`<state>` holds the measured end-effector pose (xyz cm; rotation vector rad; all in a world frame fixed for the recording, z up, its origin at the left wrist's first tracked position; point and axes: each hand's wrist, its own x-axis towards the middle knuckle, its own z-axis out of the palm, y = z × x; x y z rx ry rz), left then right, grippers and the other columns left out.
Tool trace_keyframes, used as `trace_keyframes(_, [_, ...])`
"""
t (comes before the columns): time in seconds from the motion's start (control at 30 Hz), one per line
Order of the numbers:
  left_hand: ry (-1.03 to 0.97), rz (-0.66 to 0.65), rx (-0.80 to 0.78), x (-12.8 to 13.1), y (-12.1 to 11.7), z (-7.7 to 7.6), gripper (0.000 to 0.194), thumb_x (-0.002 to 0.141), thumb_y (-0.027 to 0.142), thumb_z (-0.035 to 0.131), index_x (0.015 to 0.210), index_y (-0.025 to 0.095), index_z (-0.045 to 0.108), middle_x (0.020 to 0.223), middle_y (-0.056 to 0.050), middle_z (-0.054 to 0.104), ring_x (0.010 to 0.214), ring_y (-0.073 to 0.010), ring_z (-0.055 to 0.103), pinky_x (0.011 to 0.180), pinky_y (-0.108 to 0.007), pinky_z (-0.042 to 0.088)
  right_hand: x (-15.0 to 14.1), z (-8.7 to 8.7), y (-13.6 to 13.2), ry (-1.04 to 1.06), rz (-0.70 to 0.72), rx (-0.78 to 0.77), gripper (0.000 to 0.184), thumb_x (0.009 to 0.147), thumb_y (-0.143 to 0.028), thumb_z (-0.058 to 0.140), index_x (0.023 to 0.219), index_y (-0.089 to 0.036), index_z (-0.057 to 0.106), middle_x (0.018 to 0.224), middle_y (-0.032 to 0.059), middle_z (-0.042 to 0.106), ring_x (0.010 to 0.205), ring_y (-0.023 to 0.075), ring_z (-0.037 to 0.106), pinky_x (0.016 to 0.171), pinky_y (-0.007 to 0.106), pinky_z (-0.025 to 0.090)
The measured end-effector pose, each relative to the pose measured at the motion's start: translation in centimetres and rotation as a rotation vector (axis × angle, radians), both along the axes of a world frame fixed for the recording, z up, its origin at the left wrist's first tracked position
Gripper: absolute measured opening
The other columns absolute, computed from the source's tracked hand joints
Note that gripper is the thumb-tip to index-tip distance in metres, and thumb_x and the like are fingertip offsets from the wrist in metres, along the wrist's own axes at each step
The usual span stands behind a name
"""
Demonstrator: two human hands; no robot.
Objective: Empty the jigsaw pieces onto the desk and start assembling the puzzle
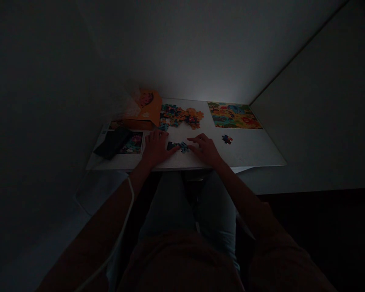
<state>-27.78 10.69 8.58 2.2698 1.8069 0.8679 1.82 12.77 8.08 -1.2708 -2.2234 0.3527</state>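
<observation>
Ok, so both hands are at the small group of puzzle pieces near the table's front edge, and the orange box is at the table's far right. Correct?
Not quite: the head view shows the orange box at the table's far left. The left hand and right hand are indeed at the small group of puzzle pieces near the front edge.

Single head-worn view from above the lap, facing forward and down over both hands (156,148) and the whole tabletop (246,150).
</observation>
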Motion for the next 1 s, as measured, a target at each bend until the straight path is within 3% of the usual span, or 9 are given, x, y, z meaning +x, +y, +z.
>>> trace_keyframes(0.1, [0.024, -0.002, -0.003, 0.0, -0.1, 0.1, 0.085, 0.098, 0.092, 0.069, 0.149, 0.025, 0.07, 0.159, -0.028, 0.069, 0.149, -0.0531, 0.061, 0.125, -0.078, 0.05, 0.3, 0.5, 4.5, 0.103, -0.115, -0.022, 0.053, 0.111, -0.063, 0.076, 0.149, -0.027, 0.084, 0.133, 0.0165, 0.076, 0.091, 0.0301, 0.074, 0.098, 0.057, 0.07])
trace_keyframes(0.2, [0.05, 0.015, -0.008, 0.1, -0.2, 0.1, 0.084, 0.097, 0.091, 0.07, 0.149, 0.025, 0.069, 0.157, -0.028, 0.07, 0.146, -0.0519, 0.063, 0.124, -0.076, 0.052, 0.4, 1.0, 9.1, 0.096, -0.244, -0.011, 0.06, 0.103, -0.065, 0.084, 0.146, -0.023, 0.082, 0.136, 0.0191, 0.074, 0.109, 0.0361, 0.077, 0.104, 0.059, 0.07])
trace_keyframes(0.3, [0.048, 0.03, 0.023, 0.1, -0.1, -0.2, 0.082, 0.097, 0.091, 0.071, 0.148, 0.027, 0.069, 0.156, -0.025, 0.071, 0.145, -0.0496, 0.064, 0.123, -0.073, 0.053, -0.2, 1.6, 12.1, 0.006, -0.316, 0.005, 0.069, 0.096, -0.063, 0.093, 0.151, -0.023, 0.079, 0.148, 0.0221, 0.071, 0.129, 0.0428, 0.076, 0.113, 0.062, 0.069])
trace_keyframes(0.4, [0.049, 0.026, 0.039, 0.1, -0.1, -0.4, 0.08, 0.097, 0.091, 0.07, 0.146, 0.027, 0.068, 0.154, -0.025, 0.072, 0.143, -0.0484, 0.065, 0.123, -0.072, 0.054, -1.3, 2.3, 13.3, -0.068, -0.335, -0.014, 0.067, 0.093, -0.06, 0.098, 0.146, -0.023, 0.081, 0.153, 0.0227, 0.069, 0.127, 0.0443, 0.079, 0.112, 0.064, 0.069])
trace_keyframes(0.57, [0.074, 0.026, -0.043, 0.2, -0.4, 0.7, 0.082, 0.099, 0.086, 0.072, 0.15, 0.022, 0.067, 0.159, -0.028, 0.069, 0.15, -0.0508, 0.062, 0.127, -0.073, 0.051, -2.7, 3.5, 13.2, -0.197, -0.338, -0.041, 0.044, 0.095, -0.051, 0.096, 0.126, -0.021, 0.087, 0.147, 0.0231, 0.072, 0.126, 0.0445, 0.078, 0.115, 0.064, 0.067])
trace_keyframes(0.7, [0.128, 0.035, -0.123, 0.5, -1.0, 2.2, 0.086, 0.105, 0.086, 0.063, 0.158, 0.019, 0.065, 0.168, -0.029, 0.064, 0.157, -0.049, 0.058, 0.133, -0.069, 0.048, -2.6, 4.3, 12.3, -0.185, -0.326, -0.004, 0.045, 0.097, -0.042, 0.093, 0.135, -0.02, 0.084, 0.151, 0.0232, 0.071, 0.132, 0.0423, 0.076, 0.12, 0.063, 0.064])
trace_keyframes(0.83, [0.145, 0.049, -0.169, 0.7, -1.3, 2.9, 0.082, 0.106, 0.084, 0.062, 0.159, 0.022, 0.065, 0.169, -0.027, 0.064, 0.158, -0.0477, 0.057, 0.133, -0.067, 0.047, -1.4, 6.6, 10.5, -0.026, -0.22, 0.261, 0.049, 0.099, -0.04, 0.091, 0.145, -0.026, 0.081, 0.146, 0.0178, 0.069, 0.134, 0.0394, 0.072, 0.12, 0.061, 0.063])
trace_keyframes(1.0, [0.133, 0.049, -0.195, 0.8, -1.4, 3.3, 0.082, 0.105, 0.082, 0.063, 0.162, 0.024, 0.064, 0.169, -0.027, 0.063, 0.159, -0.0472, 0.055, 0.132, -0.065, 0.043, 0.3, 12.5, 6.3, 0.12, -0.063, 0.609, 0.053, 0.105, -0.057, 0.086, 0.152, -0.035, 0.076, 0.143, 0.0128, 0.062, 0.13, 0.0385, 0.07, 0.106, 0.061, 0.068])
